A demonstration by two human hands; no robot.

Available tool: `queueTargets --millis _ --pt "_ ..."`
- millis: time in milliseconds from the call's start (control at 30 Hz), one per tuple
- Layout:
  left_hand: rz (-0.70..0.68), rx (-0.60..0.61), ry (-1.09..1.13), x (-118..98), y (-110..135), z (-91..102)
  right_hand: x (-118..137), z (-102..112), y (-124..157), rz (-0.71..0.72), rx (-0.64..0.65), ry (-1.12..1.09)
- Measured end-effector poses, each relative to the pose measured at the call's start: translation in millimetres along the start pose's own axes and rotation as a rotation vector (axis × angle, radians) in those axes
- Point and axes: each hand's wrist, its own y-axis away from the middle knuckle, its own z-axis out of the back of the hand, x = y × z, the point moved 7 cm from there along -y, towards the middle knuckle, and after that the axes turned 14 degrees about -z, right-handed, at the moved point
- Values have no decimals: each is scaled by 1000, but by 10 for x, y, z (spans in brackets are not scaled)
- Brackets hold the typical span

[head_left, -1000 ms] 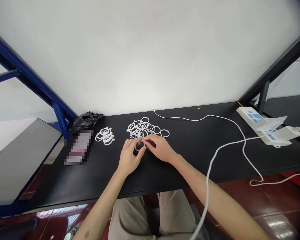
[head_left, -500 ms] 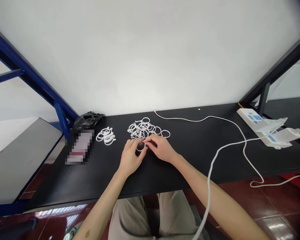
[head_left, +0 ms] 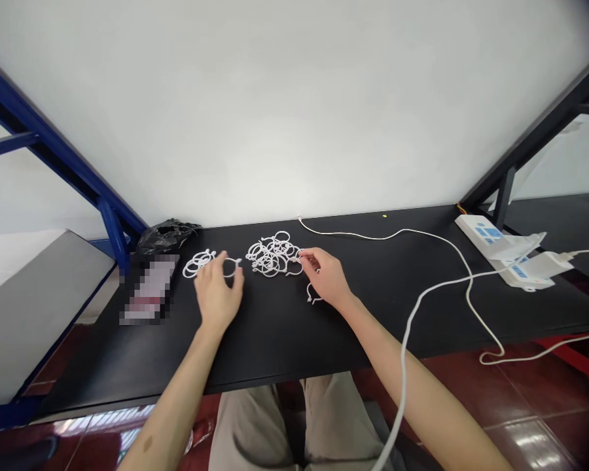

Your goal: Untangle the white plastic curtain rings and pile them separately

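Note:
My left hand (head_left: 216, 291) is over the left of the table, thumb and fingers spread apart. A thin white ring with a small knob (head_left: 232, 268) lies at its fingertips, beside a small pile of closed white rings (head_left: 196, 263) partly hidden by the hand. My right hand (head_left: 324, 275) has thumb and forefinger pinched on a white ring (head_left: 295, 269) at the right edge of a larger, tangled pile of white rings (head_left: 271, 255). Another white ring with a gap between its knobbed ends (head_left: 309, 293) shows partly under my right palm.
A black plastic bag (head_left: 167, 235) and a blurred-out flat object (head_left: 152, 288) lie on the black table (head_left: 275, 340) at left. A white cable (head_left: 407, 340) loops across the right side, in front of my right forearm. A white power strip (head_left: 495, 245) lies at far right.
My hands, which were together at one ring, have parted. The left went left, where a ring now lies by the small pile; the right moved to the large pile's right edge.

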Motion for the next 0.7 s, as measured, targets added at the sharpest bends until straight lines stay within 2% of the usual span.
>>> queueTargets --millis 133,233,367,467,567,633,700 --pt "150 -20 -107 501 -58 69 -119 170 -85 -73 -107 -9" --pt "204 8 -105 669 -55 48 -135 190 -105 -76 -118 -5" --pt "192 30 -65 718 -27 2 -118 172 -80 -61 -117 18" --pt "181 33 -70 728 -13 -2 -72 175 34 0 -81 67" --pt "135 5 -81 674 -27 23 22 194 269 136 3 151" --pt "95 -8 -88 610 -44 36 73 153 460 232 130 254" --pt "64 -15 -101 549 -59 45 66 108 606 259 230 350"
